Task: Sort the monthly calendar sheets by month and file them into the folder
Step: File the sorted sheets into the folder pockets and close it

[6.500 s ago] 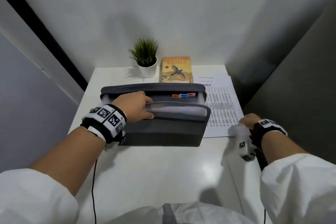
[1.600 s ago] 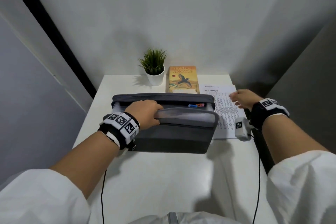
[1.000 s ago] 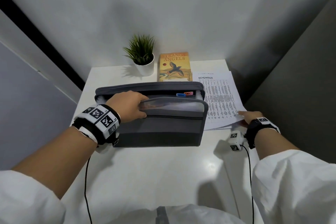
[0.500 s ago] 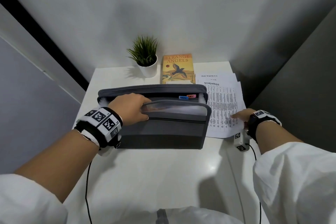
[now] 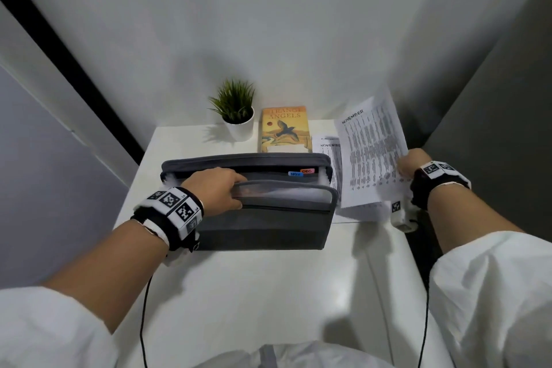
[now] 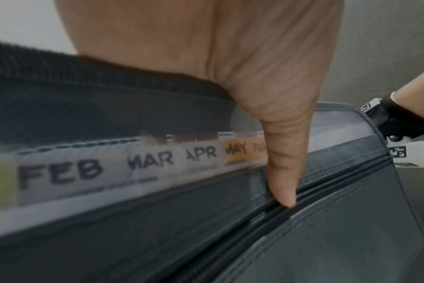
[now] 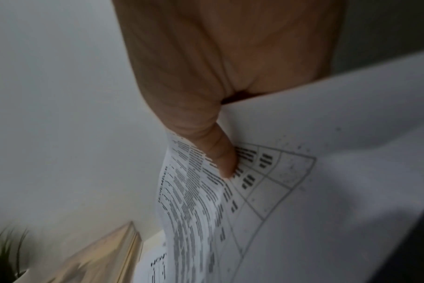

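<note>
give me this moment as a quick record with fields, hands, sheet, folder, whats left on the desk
left hand: grips the front edge of the grey fabric accordion folder, holding it open
right hand: pinches a white printed sheet headed NOVEMBER, lifted off the desk
folder tabs: NOV and DEC visible at the right end
left on desk: another NOVEMBER sheet, beside the folder
background: orange paperback book, small green plant in a white pot

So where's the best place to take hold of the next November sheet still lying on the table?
Probably its near right corner, coming from the right. The November sheet on the table lies flat with the folder covering its left edge, and the raised sheet in the right hand hangs over it.
</note>
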The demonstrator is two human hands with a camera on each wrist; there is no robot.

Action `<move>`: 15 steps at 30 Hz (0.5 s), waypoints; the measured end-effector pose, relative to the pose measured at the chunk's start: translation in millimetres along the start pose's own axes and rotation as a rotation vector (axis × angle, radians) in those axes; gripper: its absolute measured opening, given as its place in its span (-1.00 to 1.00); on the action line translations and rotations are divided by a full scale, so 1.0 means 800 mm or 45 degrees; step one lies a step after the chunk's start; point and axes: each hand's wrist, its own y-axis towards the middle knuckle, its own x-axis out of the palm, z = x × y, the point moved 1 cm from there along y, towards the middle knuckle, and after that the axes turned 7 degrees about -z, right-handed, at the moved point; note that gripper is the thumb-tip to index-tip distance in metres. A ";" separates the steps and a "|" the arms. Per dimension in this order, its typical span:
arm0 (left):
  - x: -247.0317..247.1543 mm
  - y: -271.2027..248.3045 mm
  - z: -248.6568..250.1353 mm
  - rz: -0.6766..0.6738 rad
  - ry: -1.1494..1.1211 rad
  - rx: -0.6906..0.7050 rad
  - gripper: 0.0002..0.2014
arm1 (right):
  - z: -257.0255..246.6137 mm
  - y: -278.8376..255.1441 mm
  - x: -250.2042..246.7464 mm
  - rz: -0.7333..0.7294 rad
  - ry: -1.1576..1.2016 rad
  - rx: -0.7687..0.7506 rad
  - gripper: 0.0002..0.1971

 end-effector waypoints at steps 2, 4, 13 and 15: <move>0.001 -0.002 0.000 0.016 -0.002 0.004 -0.54 | 0.000 -0.006 -0.014 0.055 0.011 -0.020 -0.73; 0.002 -0.002 0.000 0.024 -0.002 0.007 -0.58 | 0.004 -0.010 -0.016 0.054 0.027 -0.022 -0.74; 0.004 0.009 -0.007 0.026 0.000 0.040 -0.64 | 0.019 0.002 0.074 -0.184 0.013 0.140 -0.73; 0.005 0.014 -0.010 0.027 0.008 0.052 -0.65 | 0.025 0.009 0.088 -0.192 0.035 0.194 -0.73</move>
